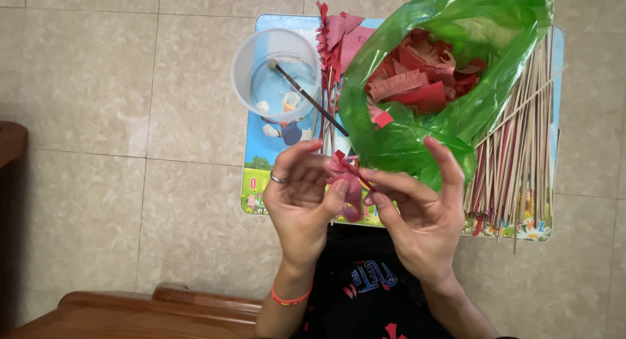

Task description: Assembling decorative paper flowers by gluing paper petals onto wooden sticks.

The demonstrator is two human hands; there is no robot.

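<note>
Red fringed paper [343, 176] (on a stick [357, 174]) pinched by both hands: left hand [301, 195], right hand [417, 212].

Plastic bag [417, 140], at 1 o'clock: translucent bright green. Paper scraps [424, 78] inside it: red to dull brick, some with fringed edges. Paper strips [339, 36] at 12 o'clock: pinkish red. Cup [246, 78], at 11 o'clock: clear, faintly blue-white. Brush [310, 99] leaning in it: dark, near black. Bundle of sticks [521, 156], at 3 o'clock: pale tan, a few streaked red. Counter [261, 150]: light blue with a cartoon print, green grass and coloured letters along the edge. Floor [130, 85]: beige mottled tiles, grey joints. Paper piece [345, 176] between the hands, centre: pink-red. Ring [278, 179] on the left hand [303, 199]: silver. Wristband [290, 298], at 6 o'clock: orange-red. Clothing [365, 280]: black with blue and red markings. Wooden furniture [130, 313], at 7 o'clock: reddish brown.
</note>
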